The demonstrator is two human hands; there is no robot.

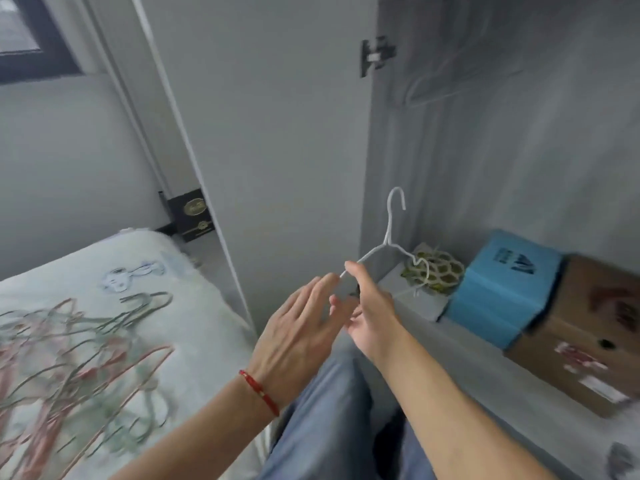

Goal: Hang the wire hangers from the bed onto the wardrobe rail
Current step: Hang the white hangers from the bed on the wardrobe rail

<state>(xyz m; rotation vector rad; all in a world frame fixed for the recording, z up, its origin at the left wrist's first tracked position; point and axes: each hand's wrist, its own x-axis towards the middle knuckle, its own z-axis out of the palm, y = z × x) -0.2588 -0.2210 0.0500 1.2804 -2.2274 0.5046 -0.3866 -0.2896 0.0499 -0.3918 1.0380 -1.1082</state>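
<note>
My right hand (369, 306) grips a white wire hanger (389, 233) by one shoulder, hook pointing up, in front of the open wardrobe (485, 150). Just to its left, my left hand (304, 336) is spread with straight fingers and holds nothing; a red cord circles its wrist. A tangled pile of pink and green wire hangers (79, 358) lies on the bed (194, 271) at the lower left. A few white hangers (446, 74), blurred, hang high up inside the wardrobe. The rail itself is out of sight.
The wardrobe door (263, 116) stands open between bed and wardrobe. On the wardrobe floor sit a netted yellow-green thing (438, 273), a blue box (505, 289) and a cardboard box (581, 334). A dark box (192, 214) stands by the wall behind the bed.
</note>
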